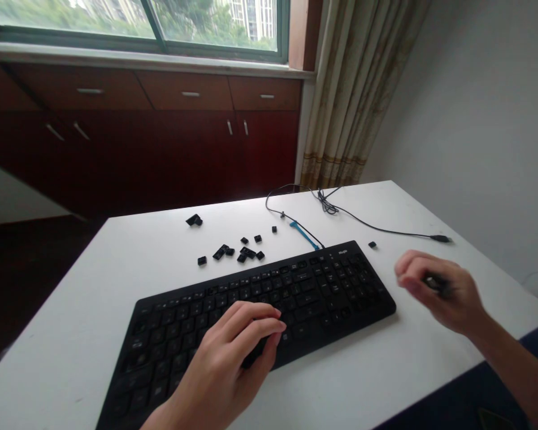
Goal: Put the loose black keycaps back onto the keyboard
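Note:
A black full-size keyboard (pixel 314 286) lies at an angle on the white table (pixel 80 334), with gaps where some keycaps are off. My left hand (pixel 237 352) rests on its lower middle keys, fingers stretched forward and the thumb beneath them; nothing shows in its grip. Off the keyboard's right end, my right hand (pixel 439 289) is raised and curled closed around something small and dark, blurred by motion. Loose black keycaps (pixel 246 254) are scattered behind the keyboard. A single keycap (pixel 372 245) sits apart, beyond the right end.
A slim blue plastic tool (pixel 305 235) lies behind the keyboard, close to its cable (pixel 376 227), which runs to a USB plug (pixel 440 239) at the right. More keycaps (pixel 194 220) are near the far edge. Cabinets (pixel 183 149) and a curtain (pixel 354 89) stand past the table.

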The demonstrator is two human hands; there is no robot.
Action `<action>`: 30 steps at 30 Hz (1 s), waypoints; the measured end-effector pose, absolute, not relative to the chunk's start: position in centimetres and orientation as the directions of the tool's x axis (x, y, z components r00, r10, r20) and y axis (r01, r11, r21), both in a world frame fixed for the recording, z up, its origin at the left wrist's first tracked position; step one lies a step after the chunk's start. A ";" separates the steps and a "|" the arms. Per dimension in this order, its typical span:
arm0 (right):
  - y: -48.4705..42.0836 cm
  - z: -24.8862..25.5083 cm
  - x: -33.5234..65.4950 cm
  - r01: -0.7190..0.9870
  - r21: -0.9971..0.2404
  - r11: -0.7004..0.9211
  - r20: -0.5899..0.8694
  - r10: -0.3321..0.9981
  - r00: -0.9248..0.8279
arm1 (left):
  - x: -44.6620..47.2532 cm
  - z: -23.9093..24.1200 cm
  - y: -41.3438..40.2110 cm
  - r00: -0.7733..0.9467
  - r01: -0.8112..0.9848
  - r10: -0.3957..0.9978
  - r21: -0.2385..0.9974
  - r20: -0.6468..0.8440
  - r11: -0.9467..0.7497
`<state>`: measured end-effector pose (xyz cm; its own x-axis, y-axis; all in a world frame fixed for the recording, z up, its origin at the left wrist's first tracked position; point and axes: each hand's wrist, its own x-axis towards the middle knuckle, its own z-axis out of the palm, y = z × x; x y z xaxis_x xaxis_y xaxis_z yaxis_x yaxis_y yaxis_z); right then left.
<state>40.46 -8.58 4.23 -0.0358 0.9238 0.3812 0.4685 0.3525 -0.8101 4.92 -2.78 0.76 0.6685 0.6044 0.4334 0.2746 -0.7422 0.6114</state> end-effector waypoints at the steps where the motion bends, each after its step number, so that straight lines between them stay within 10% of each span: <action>1: -8.5 4.5 39.6 0.300 -0.883 0.362 0.405 0.909 0.095 | 4.9 0.7 -2.8 0.667 0.274 0.605 0.611 0.436 -0.742; 4: -7.9 4.6 36.9 -0.120 -0.883 0.453 0.410 0.871 0.271 | 5.1 0.7 -2.8 0.657 0.276 0.610 0.611 0.444 -0.742; 15: -5.5 3.4 35.5 -0.078 -0.925 0.371 0.340 0.902 0.266 | 4.9 0.6 -2.9 0.665 0.263 0.598 0.608 0.448 -0.749; 19: -4.4 4.6 36.8 0.229 -0.950 0.213 0.275 0.917 0.290 | 4.9 0.5 -3.1 0.661 0.266 0.609 0.621 0.439 -0.737; 23: -2.3 5.1 37.3 0.697 -0.708 0.114 0.319 0.932 0.172 | 4.7 0.8 -3.1 0.667 0.287 0.611 0.610 0.426 -0.739; 30: 2.2 4.2 34.4 0.837 -0.436 0.331 0.255 0.937 -0.238 | 2.8 3.4 1.9 0.616 0.572 0.748 0.513 0.248 -0.640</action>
<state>34.42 2.17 4.18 -0.2379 0.9372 0.2551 0.8369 0.3311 -0.4358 2.84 1.92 3.41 0.6156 0.7481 0.2478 0.5717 -0.6404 0.5129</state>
